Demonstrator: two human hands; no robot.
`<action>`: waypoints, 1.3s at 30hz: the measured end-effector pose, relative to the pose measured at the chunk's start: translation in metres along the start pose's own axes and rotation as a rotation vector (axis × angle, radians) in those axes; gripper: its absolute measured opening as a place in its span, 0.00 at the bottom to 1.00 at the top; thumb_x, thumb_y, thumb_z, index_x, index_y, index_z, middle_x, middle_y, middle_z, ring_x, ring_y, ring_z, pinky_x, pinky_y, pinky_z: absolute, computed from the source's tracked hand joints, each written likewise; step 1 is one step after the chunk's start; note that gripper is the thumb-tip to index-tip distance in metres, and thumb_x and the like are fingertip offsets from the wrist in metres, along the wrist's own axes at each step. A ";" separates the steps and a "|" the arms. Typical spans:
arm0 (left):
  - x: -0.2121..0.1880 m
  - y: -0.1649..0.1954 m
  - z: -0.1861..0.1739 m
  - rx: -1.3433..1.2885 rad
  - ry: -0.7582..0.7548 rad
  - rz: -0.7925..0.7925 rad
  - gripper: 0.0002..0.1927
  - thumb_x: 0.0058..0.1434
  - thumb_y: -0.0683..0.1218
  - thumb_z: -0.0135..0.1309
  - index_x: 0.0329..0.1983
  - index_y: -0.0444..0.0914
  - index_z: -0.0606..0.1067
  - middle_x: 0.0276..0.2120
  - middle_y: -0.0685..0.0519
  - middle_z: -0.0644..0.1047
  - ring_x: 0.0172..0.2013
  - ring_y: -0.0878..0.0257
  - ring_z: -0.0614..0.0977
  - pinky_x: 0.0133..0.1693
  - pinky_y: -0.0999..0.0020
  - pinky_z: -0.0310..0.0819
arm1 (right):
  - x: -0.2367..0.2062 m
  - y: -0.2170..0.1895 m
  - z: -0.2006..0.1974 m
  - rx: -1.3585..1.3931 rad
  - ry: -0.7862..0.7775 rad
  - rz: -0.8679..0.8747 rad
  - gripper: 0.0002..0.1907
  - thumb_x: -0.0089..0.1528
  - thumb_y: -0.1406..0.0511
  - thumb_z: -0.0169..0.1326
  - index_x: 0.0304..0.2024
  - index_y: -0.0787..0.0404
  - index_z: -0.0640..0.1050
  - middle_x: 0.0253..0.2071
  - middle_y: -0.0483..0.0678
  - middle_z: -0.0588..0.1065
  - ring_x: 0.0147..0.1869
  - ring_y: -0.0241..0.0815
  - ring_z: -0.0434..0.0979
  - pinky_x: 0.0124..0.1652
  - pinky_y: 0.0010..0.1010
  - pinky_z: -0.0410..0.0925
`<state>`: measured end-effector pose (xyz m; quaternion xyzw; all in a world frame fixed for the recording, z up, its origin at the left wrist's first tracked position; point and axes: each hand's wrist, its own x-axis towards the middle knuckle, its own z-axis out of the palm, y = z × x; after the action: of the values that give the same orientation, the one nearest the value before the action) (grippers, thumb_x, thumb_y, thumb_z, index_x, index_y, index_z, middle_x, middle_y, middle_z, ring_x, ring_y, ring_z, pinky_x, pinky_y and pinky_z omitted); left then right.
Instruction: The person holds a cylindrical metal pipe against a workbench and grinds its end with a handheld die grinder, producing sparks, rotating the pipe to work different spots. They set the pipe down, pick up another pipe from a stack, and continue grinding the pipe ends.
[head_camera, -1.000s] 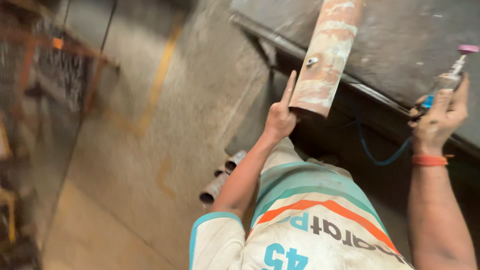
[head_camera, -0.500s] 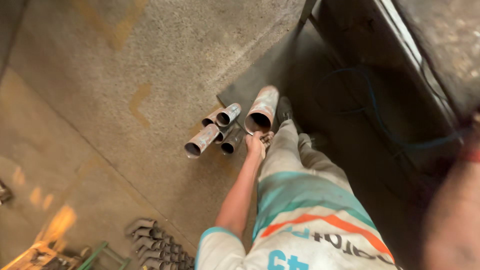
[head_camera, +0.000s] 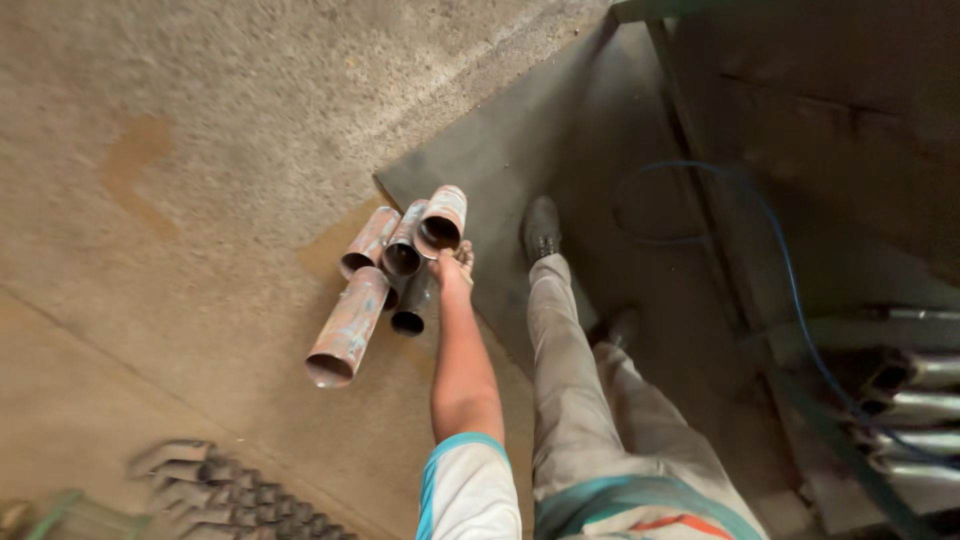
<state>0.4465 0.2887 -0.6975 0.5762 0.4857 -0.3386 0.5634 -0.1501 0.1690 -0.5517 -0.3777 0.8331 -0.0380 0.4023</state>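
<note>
My left hand (head_camera: 455, 265) reaches down to the floor and grips the near open end of a short rusty pipe (head_camera: 442, 222). That pipe rests on a small heap of several similar rusty pipes, among them a thicker one (head_camera: 345, 328) lying nearest me and a thin one (head_camera: 370, 243) at the left. My right hand is out of the picture.
A dark sheet (head_camera: 500, 160) lies on the concrete floor under my shoe (head_camera: 541, 228). A blue hose (head_camera: 790, 280) loops beside a metal table frame at the right. Shiny tubes (head_camera: 915, 405) lie at the right edge. A pile of bent pipe pieces (head_camera: 220, 490) sits at the bottom left.
The view has swung from the table top down to the floor. My left hand has brought the rusty pipe down onto the heap. My right hand, which held a torch, has left the view.
</note>
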 end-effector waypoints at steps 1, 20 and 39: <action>0.009 0.009 0.006 -0.020 0.005 -0.012 0.11 0.66 0.40 0.41 0.50 0.33 0.66 0.33 0.40 0.81 0.29 0.53 0.83 0.32 0.63 0.78 | 0.003 -0.004 0.008 -0.015 -0.002 0.013 0.19 0.82 0.62 0.41 0.73 0.59 0.60 0.34 0.44 0.70 0.29 0.32 0.68 0.28 0.24 0.63; -0.026 -0.015 -0.060 0.437 -0.080 0.012 0.32 0.68 0.42 0.37 0.76 0.44 0.50 0.52 0.43 0.76 0.43 0.51 0.82 0.39 0.55 0.80 | -0.035 0.000 -0.033 0.180 0.145 -0.199 0.25 0.80 0.65 0.44 0.78 0.58 0.57 0.35 0.42 0.71 0.31 0.30 0.69 0.30 0.23 0.65; -0.486 -0.327 -0.022 1.132 -1.298 1.116 0.23 0.68 0.38 0.49 0.67 0.37 0.71 0.43 0.52 0.82 0.39 0.67 0.81 0.43 0.73 0.76 | -0.114 0.052 -0.291 0.796 0.574 -0.678 0.33 0.70 0.63 0.54 0.75 0.64 0.62 0.35 0.43 0.72 0.34 0.28 0.64 0.35 0.22 0.65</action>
<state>-0.0095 0.1884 -0.3436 0.6070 -0.4810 -0.4540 0.4404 -0.3404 0.2112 -0.3016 -0.4173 0.6635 -0.5741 0.2369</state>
